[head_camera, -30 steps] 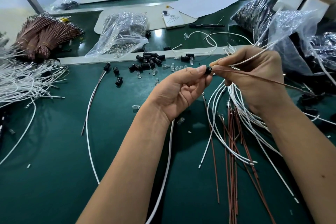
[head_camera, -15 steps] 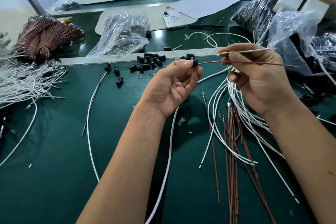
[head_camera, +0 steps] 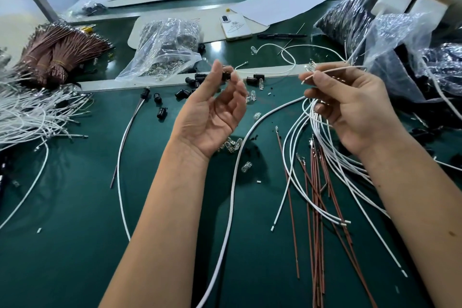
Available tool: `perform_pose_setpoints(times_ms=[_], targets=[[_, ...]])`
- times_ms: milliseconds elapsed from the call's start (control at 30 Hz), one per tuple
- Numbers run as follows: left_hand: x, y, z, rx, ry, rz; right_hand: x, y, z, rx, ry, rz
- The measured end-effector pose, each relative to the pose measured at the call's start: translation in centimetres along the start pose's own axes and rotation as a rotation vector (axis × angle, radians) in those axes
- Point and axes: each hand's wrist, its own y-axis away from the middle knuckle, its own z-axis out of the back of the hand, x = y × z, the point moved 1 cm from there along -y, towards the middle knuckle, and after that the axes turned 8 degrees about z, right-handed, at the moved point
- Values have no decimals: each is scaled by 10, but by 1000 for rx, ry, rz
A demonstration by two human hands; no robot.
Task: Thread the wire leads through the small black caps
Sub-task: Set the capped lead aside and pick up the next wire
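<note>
Green bench (head_camera: 75, 207); white lead (head_camera: 332, 72) pointing left.

dark green surface (head_camera: 75, 207) everywhere, white wires (head_camera: 232, 182) and reddish-brown wires (head_camera: 316, 207) strewn over it, little caps (head_camera: 162, 112) are plain black, see-through plastic bag (head_camera: 162, 57) holding silvery bits, white phone (head_camera: 235, 26) with a dark scribble on its back, white paper (head_camera: 277, 4), brown wire bundles (head_camera: 57, 55) tied with yellow bands

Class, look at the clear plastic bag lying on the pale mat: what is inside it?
Through the clear plastic bag a heap of small shiny metal parts shows near its lower edge. Wrinkles and glare hide the rest, so what fills the darker upper part cannot be told.
</note>
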Motion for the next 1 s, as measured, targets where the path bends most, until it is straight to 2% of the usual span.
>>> perform_pose_setpoints(times_ms=[67, 200, 300, 533, 1000], targets=[[-1, 0, 2, 5, -89, 19, 0, 0, 1, 3, -11, -7], [8, -5, 2, -73, -442, 99, 1, 4, -4, 58, -39, 41], [18, -9, -1, -122, -542, 170, -2, 9, -14, 123, -6, 70], [22, -10, -4, -71, -440, 136, -8, 11, -19, 84, 42, 74], [26, -10, -5, -9, -464, 103, -11, 12, -22, 66, -10, 15]])
